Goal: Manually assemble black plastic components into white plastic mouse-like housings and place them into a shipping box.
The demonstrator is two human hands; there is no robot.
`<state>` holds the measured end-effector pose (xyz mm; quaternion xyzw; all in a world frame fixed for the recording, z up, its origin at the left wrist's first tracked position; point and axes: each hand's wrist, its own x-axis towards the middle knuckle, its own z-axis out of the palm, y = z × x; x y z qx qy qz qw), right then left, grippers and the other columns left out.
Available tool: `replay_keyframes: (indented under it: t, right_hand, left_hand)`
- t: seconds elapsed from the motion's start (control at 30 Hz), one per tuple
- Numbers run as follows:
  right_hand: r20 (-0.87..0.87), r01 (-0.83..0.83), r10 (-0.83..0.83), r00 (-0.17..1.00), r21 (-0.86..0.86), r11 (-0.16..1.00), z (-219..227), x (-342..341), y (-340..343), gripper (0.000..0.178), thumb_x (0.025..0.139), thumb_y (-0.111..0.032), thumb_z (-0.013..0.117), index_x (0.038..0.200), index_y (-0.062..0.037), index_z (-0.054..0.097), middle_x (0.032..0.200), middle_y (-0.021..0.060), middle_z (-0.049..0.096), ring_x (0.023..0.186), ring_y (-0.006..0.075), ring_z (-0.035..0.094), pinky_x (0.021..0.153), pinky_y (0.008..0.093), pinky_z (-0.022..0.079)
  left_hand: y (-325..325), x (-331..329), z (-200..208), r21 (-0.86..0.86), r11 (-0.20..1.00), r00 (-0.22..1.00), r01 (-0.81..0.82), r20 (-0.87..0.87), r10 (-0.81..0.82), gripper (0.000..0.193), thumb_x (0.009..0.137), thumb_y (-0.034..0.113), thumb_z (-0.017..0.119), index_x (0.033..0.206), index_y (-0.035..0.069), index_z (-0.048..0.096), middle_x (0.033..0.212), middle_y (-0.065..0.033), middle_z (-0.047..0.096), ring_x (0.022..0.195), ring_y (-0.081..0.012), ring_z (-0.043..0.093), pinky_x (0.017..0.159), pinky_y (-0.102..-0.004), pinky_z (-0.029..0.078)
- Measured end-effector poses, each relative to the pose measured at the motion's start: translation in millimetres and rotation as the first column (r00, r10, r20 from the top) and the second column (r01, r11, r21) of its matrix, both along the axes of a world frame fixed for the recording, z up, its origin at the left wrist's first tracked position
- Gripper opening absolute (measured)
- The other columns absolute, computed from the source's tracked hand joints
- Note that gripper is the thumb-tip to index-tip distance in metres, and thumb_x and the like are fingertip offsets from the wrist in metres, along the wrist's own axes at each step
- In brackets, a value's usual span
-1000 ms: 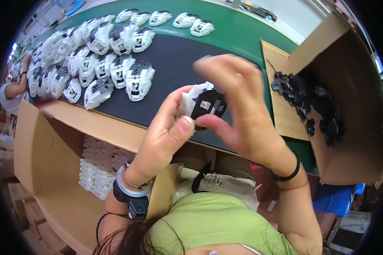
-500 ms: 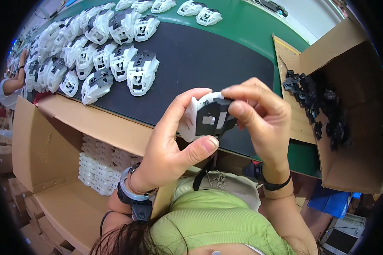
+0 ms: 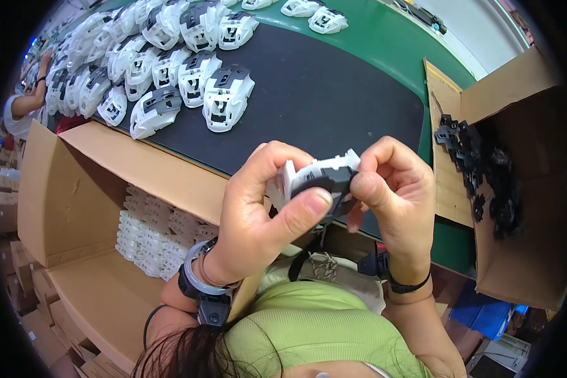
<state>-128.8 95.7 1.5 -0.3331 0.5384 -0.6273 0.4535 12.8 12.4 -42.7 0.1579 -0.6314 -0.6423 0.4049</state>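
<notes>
My left hand [image 3: 249, 211] grips a white plastic shell [image 3: 324, 166], its thumb across the near face and its fingers behind. On the shell sits a black panel [image 3: 339, 179], part of it hidden by that thumb. My right hand [image 3: 400, 195] pinches the right end of the shell and panel between thumb and forefinger. Both hands hold the piece tilted above the near edge of the black mat [image 3: 315, 88]. Similar white shells with black panels [image 3: 230, 97], shaped like computer mouse housings, stand in rows on the mat to the left.
An open cardboard box [image 3: 522, 145] at the right has black plastic parts [image 3: 466, 154] on its flap and inside. Another cardboard box [image 3: 88, 264] at the left holds stacked white pieces [image 3: 148, 236]. Beyond the rows, another person's arm [image 3: 31, 97] reaches in. The table [image 3: 384, 44] is green.
The shell has turned in my hands, so its white upper edge shows more and the panel's face less. The view has shifted slightly; both hands keep their hold.
</notes>
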Motion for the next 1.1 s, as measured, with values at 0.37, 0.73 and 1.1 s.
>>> replay_keyframes:
  t: [0.37, 0.73, 1.1]
  right_hand:
    - [-0.287, 0.029, -0.097, 0.953, -0.235, 0.972, -30.4, 14.3, -14.8, 0.033, 0.078, -0.021, 0.069, 0.099, -0.0037, 0.050, 0.105, 0.0060, 0.046, 0.097, 0.0151, 0.049, 0.077, 0.0300, 0.046]
    - [-0.282, -0.030, -0.022, 0.959, -0.180, 0.983, -28.0, 17.2, 1.0, 0.029, 0.079, -0.022, 0.069, 0.093, -0.0007, 0.055, 0.081, 0.0029, 0.054, 0.075, 0.0094, 0.051, 0.070, 0.0243, 0.042]
    - [-0.650, -0.096, -0.064, 0.757, -0.208, 0.973, -45.4, 13.7, 0.8, 0.062, 0.068, -0.009, 0.072, 0.118, -0.0010, 0.035, 0.102, 0.0177, 0.049, 0.082, 0.0287, 0.057, 0.071, 0.0337, 0.047]
  left_hand:
    - [7.3, -1.3, 4.4, 0.309, 0.951, 0.987, 0.018, -0.158, 0.033, 0.016, 0.088, 0.019, 0.057, 0.087, 0.006, 0.049, 0.077, 0.0033, 0.048, 0.069, -0.0019, 0.037, 0.062, -0.0175, 0.033]
    - [-1.5, 4.2, -0.8, -0.058, 0.998, 0.999, 0.032, -0.013, -0.033, 0.028, 0.089, 0.031, 0.055, 0.089, 0.004, 0.050, 0.077, 0.0002, 0.044, 0.068, -0.0061, 0.036, 0.061, -0.0202, 0.031]
    - [3.1, 0.1, 9.2, 0.009, 0.990, 0.984, 0.137, 0.113, -0.137, 0.049, 0.076, 0.016, 0.071, 0.109, 0.004, 0.037, 0.092, -0.0040, 0.045, 0.084, -0.0098, 0.047, 0.074, -0.0248, 0.041]
